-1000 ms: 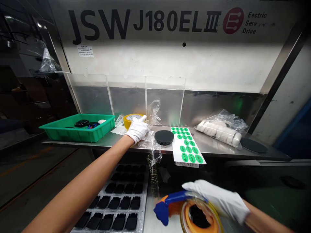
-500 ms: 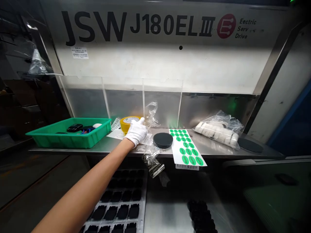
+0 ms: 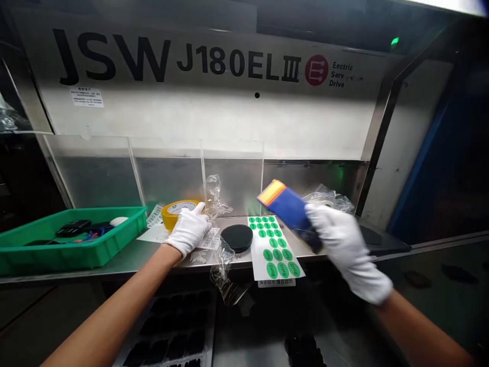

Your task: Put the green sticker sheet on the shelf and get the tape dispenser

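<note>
The tape dispenser is gripped in the right hand and held just above the worktop by the sticker sheet; the left hand rests, fingers loosely curled, on a clear bag beside the yellow tape roll — setting the dispenser down looks the step in hand; a bare spot is called for next.

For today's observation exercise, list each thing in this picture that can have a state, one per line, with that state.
Left hand: gloved, resting on papers beside the tape roll.
Right hand: gloved, gripping the dispenser.
Dispenser: lifted over the shelf, tilted.
Tape roll: lying flat.
Sticker sheet: flat, overhanging the shelf edge.
Black disc: lying flat.
Green tray: holding small items.
Clear bag: crumpled, hanging off the shelf.
</note>
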`<control>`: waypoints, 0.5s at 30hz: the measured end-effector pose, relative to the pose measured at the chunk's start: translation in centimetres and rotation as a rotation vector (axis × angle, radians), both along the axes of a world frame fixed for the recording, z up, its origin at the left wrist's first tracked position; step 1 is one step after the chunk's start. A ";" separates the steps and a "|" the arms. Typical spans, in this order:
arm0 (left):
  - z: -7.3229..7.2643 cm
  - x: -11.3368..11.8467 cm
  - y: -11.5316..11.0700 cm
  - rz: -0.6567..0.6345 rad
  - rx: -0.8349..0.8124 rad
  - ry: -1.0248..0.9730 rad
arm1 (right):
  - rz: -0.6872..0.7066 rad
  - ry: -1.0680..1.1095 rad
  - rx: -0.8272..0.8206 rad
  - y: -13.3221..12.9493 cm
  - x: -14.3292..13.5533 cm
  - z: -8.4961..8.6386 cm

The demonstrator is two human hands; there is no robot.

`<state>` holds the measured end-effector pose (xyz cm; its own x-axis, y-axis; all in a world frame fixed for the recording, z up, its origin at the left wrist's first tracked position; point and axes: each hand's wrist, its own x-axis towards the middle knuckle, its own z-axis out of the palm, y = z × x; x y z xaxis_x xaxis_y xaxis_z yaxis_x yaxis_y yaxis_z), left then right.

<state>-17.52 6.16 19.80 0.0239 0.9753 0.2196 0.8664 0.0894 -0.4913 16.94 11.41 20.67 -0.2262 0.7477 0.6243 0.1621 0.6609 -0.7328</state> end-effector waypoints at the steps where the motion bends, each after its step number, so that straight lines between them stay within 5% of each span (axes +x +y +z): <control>1: 0.0 -0.1 -0.1 -0.006 -0.006 -0.002 | -0.094 -0.170 0.089 1.0 -1.9 -0.4; 6: -0.1 -0.9 -0.6 -0.042 -0.041 -0.027 | -0.347 -0.729 0.288 2.3 -8.2 -5.0; 9: -0.1 -1.5 -1.0 -0.071 -0.054 -0.042 | -0.336 -0.602 0.333 0.1 -8.4 -5.6; 12: 0.0 -1.8 -1.4 -0.092 -0.042 -0.059 | -0.037 -0.363 0.224 -3.1 -8.5 -4.1; 15: 0.2 -1.7 -1.5 -0.083 -0.024 -0.083 | 0.401 -0.476 0.127 -5.5 -10.4 -2.5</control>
